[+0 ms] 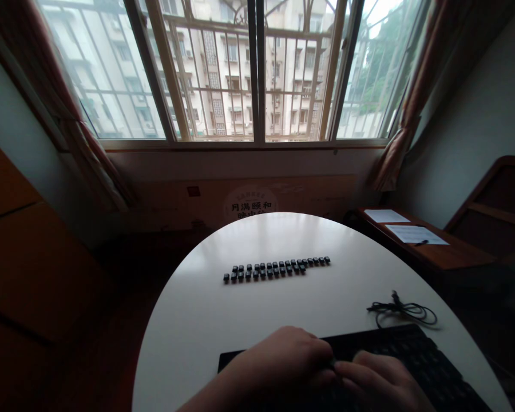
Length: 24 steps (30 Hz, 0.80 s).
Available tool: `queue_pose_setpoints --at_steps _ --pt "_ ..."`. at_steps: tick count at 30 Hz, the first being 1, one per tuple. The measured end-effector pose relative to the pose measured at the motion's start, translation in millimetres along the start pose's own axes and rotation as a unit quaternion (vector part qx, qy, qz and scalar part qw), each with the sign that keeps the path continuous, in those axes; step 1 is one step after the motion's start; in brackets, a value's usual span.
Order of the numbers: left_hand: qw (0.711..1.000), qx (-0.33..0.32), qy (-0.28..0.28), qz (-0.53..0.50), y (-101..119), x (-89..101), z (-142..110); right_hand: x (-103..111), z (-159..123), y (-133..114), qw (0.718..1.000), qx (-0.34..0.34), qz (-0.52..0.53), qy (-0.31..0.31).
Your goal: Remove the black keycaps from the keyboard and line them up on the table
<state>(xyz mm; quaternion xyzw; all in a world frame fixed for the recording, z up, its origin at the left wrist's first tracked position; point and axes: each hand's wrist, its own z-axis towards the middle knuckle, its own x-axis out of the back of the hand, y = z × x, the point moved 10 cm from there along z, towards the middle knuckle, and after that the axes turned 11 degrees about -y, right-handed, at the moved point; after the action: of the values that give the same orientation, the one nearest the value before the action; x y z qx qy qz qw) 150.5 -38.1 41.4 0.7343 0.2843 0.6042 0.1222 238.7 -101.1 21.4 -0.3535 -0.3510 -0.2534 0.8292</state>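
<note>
A black keyboard (412,349) lies at the near edge of the white round table, partly covered by my hands. My left hand (287,355) is over its left and middle part, fingers curled in. Close against it, my right hand (377,377) is closed too, thumb and fingertips pinched together where the two hands meet. Whatever they pinch, if anything, is hidden or too small to make out. Farther up the table, loose black keycaps (269,273) stand in two uneven rows.
A bundled black cable (405,312) rests on the white table (189,326) behind the keyboard. To the right, a brown wooden surface (467,252) carries paper sheets (416,233) and a pen (421,243). A barred window (257,86) with tied curtains is ahead.
</note>
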Motion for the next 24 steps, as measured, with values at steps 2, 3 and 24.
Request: queue_pose_setpoints --at_steps 2,3,24 --pt "1.000 -0.011 -0.001 -0.004 1 -1.6 1 2 1 -3 1.000 0.007 0.002 0.011" --pt "1.000 -0.015 -0.003 -0.007 1 -2.8 1 2 2 -4 1.000 0.008 0.002 0.012" --pt "0.993 0.107 -0.002 0.044 -53 7.8 -5 28 111 131 0.961 -0.190 -0.077 -0.185"
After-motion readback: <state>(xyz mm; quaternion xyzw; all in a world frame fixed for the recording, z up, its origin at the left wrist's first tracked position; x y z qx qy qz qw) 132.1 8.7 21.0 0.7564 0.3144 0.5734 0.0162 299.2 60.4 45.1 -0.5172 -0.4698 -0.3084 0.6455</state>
